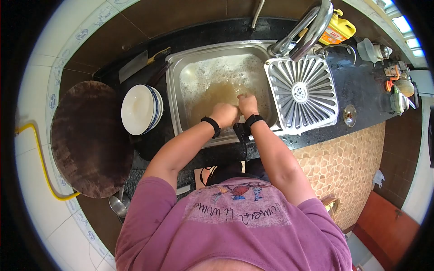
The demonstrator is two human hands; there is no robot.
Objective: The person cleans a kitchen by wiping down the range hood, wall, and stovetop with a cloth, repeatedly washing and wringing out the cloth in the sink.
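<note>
1. Both hands are down in the sink (pixel 174 86), which is set into the dark desk and holds murky brown water with foam along its far side.
2. Judging by the cloudy water, washing looks under way, not finished; what is being washed cannot be made out.
3. A stack of white bowls (pixel 141 109) sits at the sink's left edge, apparently clean.
4. The left hand (pixel 224 114) is curled into a fist at the water's surface; whether it grips anything I cannot tell.
5. The right hand (pixel 247 105), just beside it, is also closed, fingers tucked down; its contents are hidden.
6. A slotted metal drain tray (pixel 301 92) lies at the sink's right edge, under the tap (pixel 309 31).
</note>
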